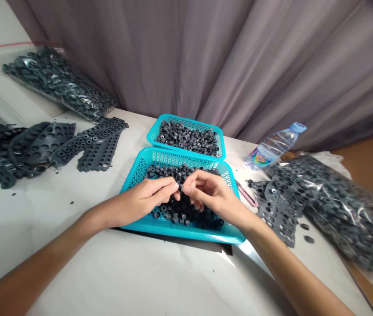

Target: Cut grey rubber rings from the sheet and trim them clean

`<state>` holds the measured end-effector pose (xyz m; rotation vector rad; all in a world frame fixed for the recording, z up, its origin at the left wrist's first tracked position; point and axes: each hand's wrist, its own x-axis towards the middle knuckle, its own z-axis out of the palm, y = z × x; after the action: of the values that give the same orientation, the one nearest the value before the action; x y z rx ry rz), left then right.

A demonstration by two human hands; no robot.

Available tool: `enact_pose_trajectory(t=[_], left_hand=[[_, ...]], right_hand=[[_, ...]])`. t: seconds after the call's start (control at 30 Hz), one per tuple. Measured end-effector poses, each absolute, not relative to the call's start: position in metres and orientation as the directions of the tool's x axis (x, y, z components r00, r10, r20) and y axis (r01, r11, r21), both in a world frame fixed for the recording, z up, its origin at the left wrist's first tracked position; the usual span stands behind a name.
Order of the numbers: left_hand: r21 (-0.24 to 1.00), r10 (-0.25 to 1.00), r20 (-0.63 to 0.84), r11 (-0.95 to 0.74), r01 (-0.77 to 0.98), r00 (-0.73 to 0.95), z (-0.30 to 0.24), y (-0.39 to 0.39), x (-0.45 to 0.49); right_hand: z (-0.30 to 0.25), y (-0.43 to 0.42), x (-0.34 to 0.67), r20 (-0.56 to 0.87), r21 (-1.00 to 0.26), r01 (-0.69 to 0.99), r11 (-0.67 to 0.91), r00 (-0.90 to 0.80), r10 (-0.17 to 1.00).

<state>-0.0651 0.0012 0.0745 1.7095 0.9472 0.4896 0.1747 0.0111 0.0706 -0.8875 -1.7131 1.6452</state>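
Note:
A turquoise plastic basket (133, 175) sits in front of me, holding several small black rubber rings (173, 173). Both my hands hover over it, fingertips meeting in the middle. My left hand (148, 197) is closed in a pinch, and my right hand (208, 191) is pinched too, the two together gripping a small black ring (180, 189) between thumbs and forefingers. A second turquoise basket (221, 134) stands just behind, also filled with black rings.
Punched black rubber sheets (54, 145) lie at left and more (278, 206) at right. Clear bags of black parts rest at the back left (61, 85) and right (341, 210). A water bottle (273, 147) lies beyond the baskets, a pink tool (247, 193) beside them. Grey curtain behind.

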Motion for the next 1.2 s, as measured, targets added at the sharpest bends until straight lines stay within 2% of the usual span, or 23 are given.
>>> enact_pose_trajectory(t=[0.1,0.8,1.2], left_hand=[[0.956,0.794,-0.147,-0.04,0.292,0.59,0.0733,0.0015,-0.0653],[0.934,0.772,-0.075,-0.167,0.316,0.631,0.08,0.0042,-0.0684],[0.951,0.766,-0.116,-0.098,0.293,0.632,0.075,0.0039,-0.0668]], right_hand=[[0.07,0.0102,0.1742,-0.019,-0.997,0.071,0.029,-0.597,0.802],[0.0679,0.0095,0.1741,0.046,-0.998,0.002,0.058,-0.588,0.808],[0.0674,0.0106,0.1752,0.04,-0.995,0.052,0.082,-0.552,0.833]])
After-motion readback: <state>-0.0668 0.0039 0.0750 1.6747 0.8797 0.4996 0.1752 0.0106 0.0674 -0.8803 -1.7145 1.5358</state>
